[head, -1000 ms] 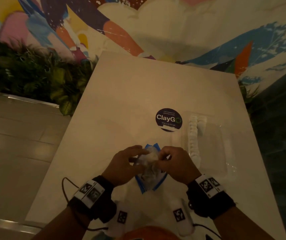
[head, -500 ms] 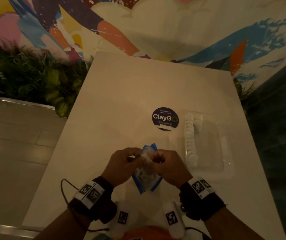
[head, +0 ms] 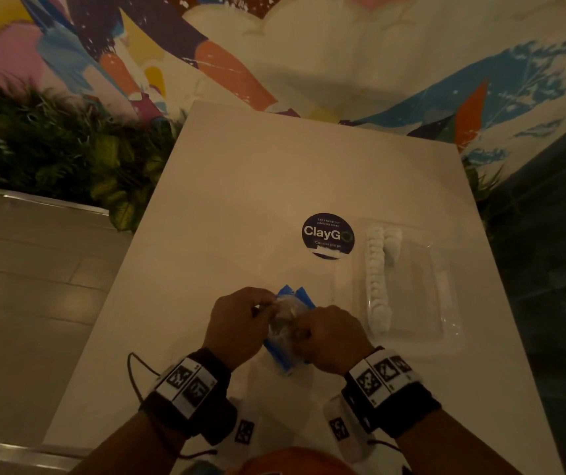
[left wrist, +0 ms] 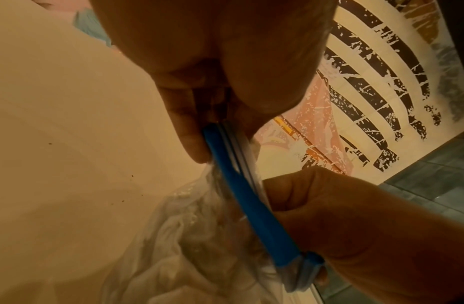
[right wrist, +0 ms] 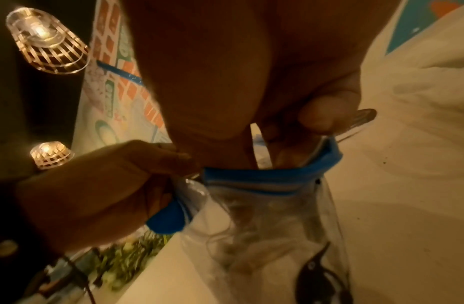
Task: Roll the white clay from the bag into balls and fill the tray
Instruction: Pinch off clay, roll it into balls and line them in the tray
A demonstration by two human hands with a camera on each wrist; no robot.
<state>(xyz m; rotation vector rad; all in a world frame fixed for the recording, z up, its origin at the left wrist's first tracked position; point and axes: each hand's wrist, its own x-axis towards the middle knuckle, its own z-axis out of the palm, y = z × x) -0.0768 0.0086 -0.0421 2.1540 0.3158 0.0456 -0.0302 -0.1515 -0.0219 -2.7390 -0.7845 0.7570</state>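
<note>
Between the two hands, just above the surface (head: 240,186), the bag (head: 286,332) is held up: the left hand (head: 237,323) has its grip pinched on the blue zip rim (left wrist: 241,191) at one end, while the right hand (head: 331,337) dips its fingers (right wrist: 262,148) through the mouth, curled toward the white clay (right wrist: 251,222) inside, though whether they have closed on a piece I cannot tell. Done well, the left should keep the rim taut and open so the right can pinch off one small, even lump without dragging the plastic. Off to the right, the clear tray (head: 446,303) holds a row of white balls (head: 375,279) along its left wall plus a few at the far end, the rest unfilled.
</note>
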